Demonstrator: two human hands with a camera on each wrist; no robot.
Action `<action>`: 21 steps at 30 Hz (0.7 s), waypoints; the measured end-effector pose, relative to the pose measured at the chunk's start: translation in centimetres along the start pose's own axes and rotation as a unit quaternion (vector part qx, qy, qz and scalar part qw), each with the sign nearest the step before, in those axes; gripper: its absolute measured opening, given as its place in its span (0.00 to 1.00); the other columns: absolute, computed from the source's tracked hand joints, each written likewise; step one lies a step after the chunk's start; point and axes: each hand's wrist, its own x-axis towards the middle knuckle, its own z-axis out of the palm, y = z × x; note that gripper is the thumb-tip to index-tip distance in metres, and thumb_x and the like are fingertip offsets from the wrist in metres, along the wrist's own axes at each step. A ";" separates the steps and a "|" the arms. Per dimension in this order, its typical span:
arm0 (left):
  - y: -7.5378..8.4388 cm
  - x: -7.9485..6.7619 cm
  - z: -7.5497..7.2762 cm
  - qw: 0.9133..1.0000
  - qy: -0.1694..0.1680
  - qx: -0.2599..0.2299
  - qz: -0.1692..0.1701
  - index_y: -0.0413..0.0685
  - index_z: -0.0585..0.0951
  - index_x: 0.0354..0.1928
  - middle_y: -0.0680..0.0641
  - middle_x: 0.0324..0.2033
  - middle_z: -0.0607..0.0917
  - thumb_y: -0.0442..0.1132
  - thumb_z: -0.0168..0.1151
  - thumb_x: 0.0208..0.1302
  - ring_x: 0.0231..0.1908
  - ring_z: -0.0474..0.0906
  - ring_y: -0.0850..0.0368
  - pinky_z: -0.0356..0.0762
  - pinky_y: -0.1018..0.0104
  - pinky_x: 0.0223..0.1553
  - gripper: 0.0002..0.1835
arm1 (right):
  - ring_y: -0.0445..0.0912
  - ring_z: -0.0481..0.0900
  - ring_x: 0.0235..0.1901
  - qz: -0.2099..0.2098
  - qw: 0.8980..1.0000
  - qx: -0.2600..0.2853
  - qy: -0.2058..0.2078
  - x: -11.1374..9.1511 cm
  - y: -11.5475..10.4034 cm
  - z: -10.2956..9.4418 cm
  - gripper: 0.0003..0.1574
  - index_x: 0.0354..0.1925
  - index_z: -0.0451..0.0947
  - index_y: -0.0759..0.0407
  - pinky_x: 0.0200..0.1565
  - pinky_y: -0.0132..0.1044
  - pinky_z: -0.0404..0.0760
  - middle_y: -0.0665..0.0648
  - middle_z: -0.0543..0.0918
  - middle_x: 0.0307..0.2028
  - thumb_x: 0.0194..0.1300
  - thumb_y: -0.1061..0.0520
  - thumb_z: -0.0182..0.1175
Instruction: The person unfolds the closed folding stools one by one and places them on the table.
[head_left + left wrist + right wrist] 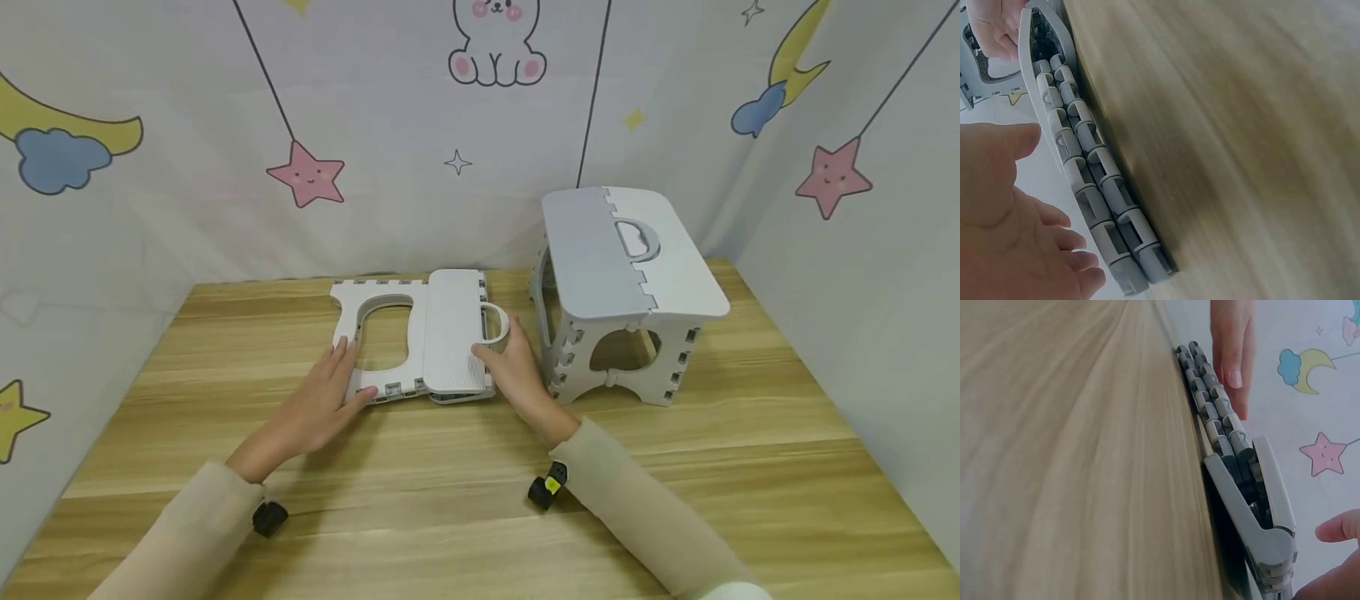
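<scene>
Left hand (318, 404): fingers straight; right hand (519, 371): thumb apart from fingers, neither clamped. Folded stool (453, 333) could slip if lifted this loosely.

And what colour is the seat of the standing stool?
The seat is half grey, half white; the head view shows it best.

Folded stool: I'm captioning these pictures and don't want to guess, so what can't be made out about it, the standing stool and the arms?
- Folded stool, underside: head view, hidden against the tabletop.
- Standing stool, far side: head view, behind its own seat.
- Whether the right hand grips the handle: head view, the hand itself hides most fingers.
- Left sleeve, upper end: head view, cut off by the bottom edge.
</scene>
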 end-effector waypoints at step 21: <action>-1.5 -1.3 1.6 0.999 -0.002 0.044 0.029 0.26 0.41 0.75 0.27 0.75 0.41 0.60 0.53 0.73 0.74 0.36 0.31 0.44 0.32 0.70 0.52 | 0.54 0.60 0.71 0.038 0.976 0.203 0.063 1.6 0.2 1.7 0.41 0.72 0.59 0.72 0.69 0.45 0.64 0.66 0.64 0.71 0.65 0.65 0.61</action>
